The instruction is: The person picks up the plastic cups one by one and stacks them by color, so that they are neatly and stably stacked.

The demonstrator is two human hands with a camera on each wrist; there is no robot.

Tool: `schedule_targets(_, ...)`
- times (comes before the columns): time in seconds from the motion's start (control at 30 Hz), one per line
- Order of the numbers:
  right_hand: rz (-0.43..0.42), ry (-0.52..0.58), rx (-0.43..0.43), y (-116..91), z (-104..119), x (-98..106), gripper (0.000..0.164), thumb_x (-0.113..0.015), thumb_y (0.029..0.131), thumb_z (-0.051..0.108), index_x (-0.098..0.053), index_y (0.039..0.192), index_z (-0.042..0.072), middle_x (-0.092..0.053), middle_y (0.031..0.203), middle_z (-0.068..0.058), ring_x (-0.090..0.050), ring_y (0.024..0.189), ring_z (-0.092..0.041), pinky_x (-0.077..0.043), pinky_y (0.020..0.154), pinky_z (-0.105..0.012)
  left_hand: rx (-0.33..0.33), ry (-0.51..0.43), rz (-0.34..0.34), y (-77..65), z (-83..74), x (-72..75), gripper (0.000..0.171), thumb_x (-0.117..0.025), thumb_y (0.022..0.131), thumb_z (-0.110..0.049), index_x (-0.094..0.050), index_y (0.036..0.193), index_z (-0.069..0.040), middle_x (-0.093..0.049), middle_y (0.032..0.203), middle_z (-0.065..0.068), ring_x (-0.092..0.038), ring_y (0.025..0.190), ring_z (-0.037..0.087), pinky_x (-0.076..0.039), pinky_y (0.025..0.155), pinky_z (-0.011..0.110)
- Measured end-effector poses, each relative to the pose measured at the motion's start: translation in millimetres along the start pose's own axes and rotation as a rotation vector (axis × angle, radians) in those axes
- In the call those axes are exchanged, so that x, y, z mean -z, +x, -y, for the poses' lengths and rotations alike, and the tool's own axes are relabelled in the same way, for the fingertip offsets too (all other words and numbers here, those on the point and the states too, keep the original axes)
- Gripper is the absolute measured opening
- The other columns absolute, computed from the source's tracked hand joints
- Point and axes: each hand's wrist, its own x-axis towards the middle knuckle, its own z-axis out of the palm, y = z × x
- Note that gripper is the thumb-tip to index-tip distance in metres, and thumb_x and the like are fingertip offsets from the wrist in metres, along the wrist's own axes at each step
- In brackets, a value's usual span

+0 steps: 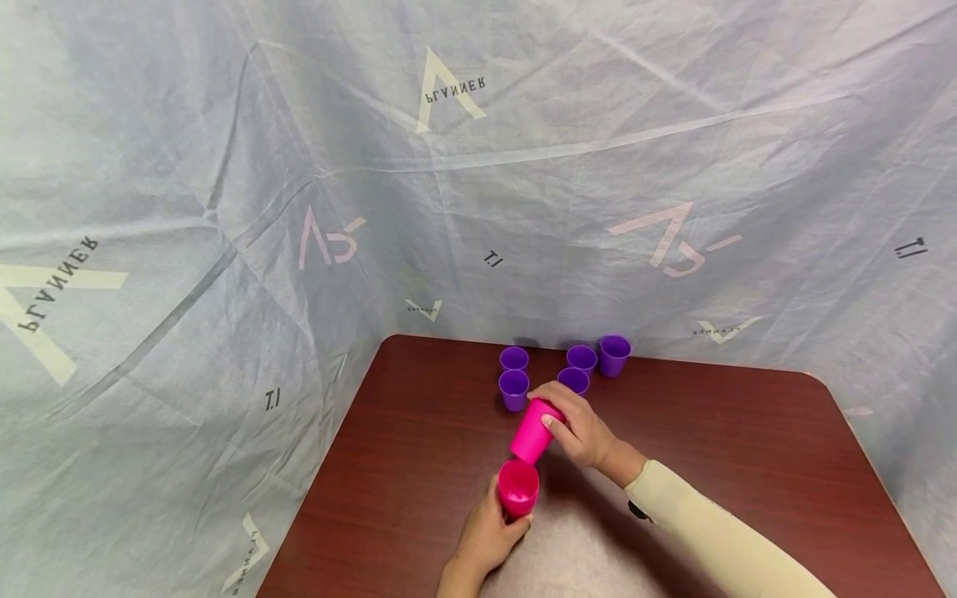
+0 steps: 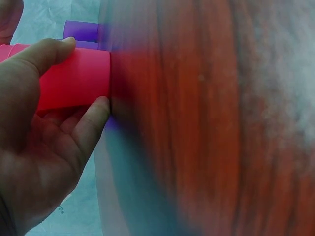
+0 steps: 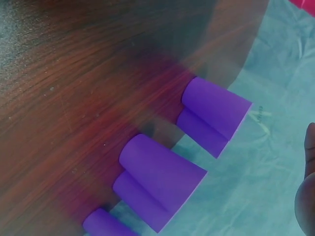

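Observation:
Near the table's front, my left hand (image 1: 489, 531) grips a pink cup (image 1: 519, 490), its open mouth facing up. The left wrist view shows the thumb and fingers around this pink cup (image 2: 76, 78), its base close to the table. Just above it, my right hand (image 1: 579, 423) holds another pink cup (image 1: 533, 433) tilted, its narrow base pointing down at the lower cup's mouth. Whether the two cups touch, I cannot tell. In the right wrist view only part of the right hand (image 3: 306, 196) and a pink edge (image 3: 304, 5) show.
Several purple cups stand upright at the back: a left pair with its front cup (image 1: 513, 390), another pair with its rear cup (image 1: 581, 360), and a single cup (image 1: 615, 355) farther right. A printed grey sheet (image 1: 553, 208) hangs behind the brown table (image 1: 748, 448).

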Motion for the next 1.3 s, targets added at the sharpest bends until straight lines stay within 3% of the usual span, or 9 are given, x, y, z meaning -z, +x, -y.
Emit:
schedule_targets(0.3,0.008,0.032,0.005,0,4,0,0.042,-0.056,0.090,0.007,-0.066,0.131,0.007,-0.070,0.118,-0.013,-0.065,0.109,-0.020,-0.052,0.099,-0.030,0.017,-0.021,0.031,0.6,1.3,1.1,0.078,-0.086,0.084,-0.027,-0.046,0.149,-0.011,-0.073,0.127,0.008,-0.072,0.114,0.025,-0.059,0.092,0.040)
schedule_targets(0.83,0.022,0.058,0.055,-3,15,-3,0.045,-0.063,0.087,0.013,-0.066,0.131,0.009,-0.067,0.122,-0.008,-0.064,0.109,-0.020,-0.055,0.091,-0.027,0.021,-0.021,0.031,1.9,0.4,0.7,0.063,-0.086,0.085,-0.030,-0.052,0.134,-0.014,-0.075,0.115,0.004,-0.072,0.105,0.019,-0.057,0.085,0.037)
schedule_targets(1.13,0.021,0.074,0.101,-2,26,-7,0.051,-0.070,0.077,0.016,-0.068,0.127,0.008,-0.066,0.121,-0.010,-0.064,0.107,-0.019,-0.055,0.084,-0.020,0.059,-0.047,0.071,1.6,-0.6,3.8,0.063,-0.085,0.086,-0.032,-0.050,0.136,-0.015,-0.072,0.116,0.002,-0.071,0.106,0.018,-0.056,0.086,0.037)
schedule_targets(1.3,0.026,0.068,0.132,0,32,-7,0.051,-0.073,0.075,0.015,-0.069,0.126,0.009,-0.067,0.120,-0.010,-0.064,0.107,-0.019,-0.055,0.086,-0.020,0.060,-0.047,0.076,1.4,-1.0,4.7,0.063,-0.085,0.086,-0.032,-0.050,0.136,-0.015,-0.072,0.117,0.002,-0.070,0.105,0.017,-0.056,0.086,0.037)
